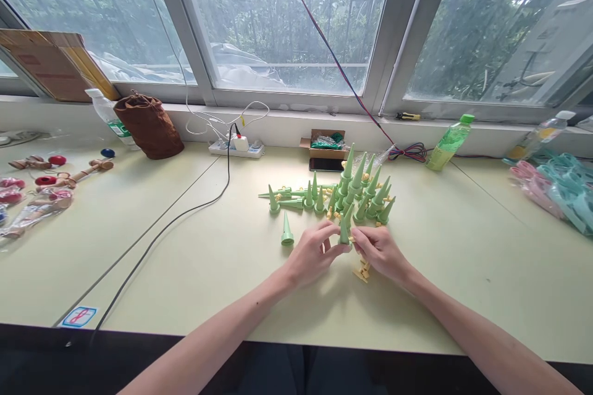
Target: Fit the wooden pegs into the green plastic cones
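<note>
Between my two hands a green plastic cone (344, 232) stands upright with its tip up. My left hand (315, 250) grips its base from the left, thumb and fingers closed around it. From the right my right hand (380, 252) pinches at the cone's side; a small bit of yellow shows at its fingertips, mostly hidden. Just below that hand lie several small yellow plastic pieces (363, 271). A single green cone (286, 231) stands to the left of my left hand. Behind both hands is a cluster of green cones (356, 182), some upright, others lying down.
Behind the cones are a small cardboard box (328, 152) and a dark phone (327, 165). A green-capped bottle (449, 143) stands right. A black cable (194, 205) crosses the table past a brown pouch (151, 126). Wooden toys (69, 179) lie far left, bagged teal items (567, 188) far right.
</note>
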Available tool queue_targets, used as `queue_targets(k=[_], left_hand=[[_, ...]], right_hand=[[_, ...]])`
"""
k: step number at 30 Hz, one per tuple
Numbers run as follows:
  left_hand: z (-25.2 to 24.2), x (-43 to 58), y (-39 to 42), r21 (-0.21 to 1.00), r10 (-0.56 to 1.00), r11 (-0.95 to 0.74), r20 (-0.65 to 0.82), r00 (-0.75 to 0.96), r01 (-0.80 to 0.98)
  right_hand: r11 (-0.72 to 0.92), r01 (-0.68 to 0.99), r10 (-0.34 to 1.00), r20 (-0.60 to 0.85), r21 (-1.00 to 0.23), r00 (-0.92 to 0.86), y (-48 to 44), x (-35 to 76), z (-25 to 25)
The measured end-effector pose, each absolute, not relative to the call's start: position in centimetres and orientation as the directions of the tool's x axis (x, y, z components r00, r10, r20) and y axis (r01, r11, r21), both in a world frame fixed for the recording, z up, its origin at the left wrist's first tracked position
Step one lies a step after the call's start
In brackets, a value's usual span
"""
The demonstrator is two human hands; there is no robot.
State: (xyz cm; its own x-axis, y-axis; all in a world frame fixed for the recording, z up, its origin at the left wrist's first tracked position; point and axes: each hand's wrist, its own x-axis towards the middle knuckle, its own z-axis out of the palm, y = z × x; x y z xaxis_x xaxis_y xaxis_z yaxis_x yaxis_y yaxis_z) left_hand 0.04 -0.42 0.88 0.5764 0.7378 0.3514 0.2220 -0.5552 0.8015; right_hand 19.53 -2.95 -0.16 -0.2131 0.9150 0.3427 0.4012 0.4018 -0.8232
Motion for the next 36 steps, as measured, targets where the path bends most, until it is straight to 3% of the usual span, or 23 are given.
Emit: queue_targets(k=[14,22,29,36], left_hand=[[1.3,0.2,-0.4,0.907,0.82,-0.371,0.219,0.529,0.2],[1.0,0.3,-0.4,0.906,0.814,-0.376,0.224,0.536,0.193],[0.4,0.3,-0.3,0.877,0.777,-0.448,0.286,0.56,0.172],[0.8,0.4,-0.4,0.92,0.799,-0.361,0.22,0.56,0.153]], right_hand=[[0.3,0.22,0.946,0.26,-0.928,-0.193,-2.9,19.6,-0.2],[0.224,0.09,0.948,0.195,-0.971,-0.253,-3.1,19.4,0.2],[0.227,0.141,0.947,0.185,-0.964,-0.264,-3.1,19.7,0.0],[0.3,0.228,0.935,0.238,-0.926,-0.263,-3.1,19.9,-0.3]])
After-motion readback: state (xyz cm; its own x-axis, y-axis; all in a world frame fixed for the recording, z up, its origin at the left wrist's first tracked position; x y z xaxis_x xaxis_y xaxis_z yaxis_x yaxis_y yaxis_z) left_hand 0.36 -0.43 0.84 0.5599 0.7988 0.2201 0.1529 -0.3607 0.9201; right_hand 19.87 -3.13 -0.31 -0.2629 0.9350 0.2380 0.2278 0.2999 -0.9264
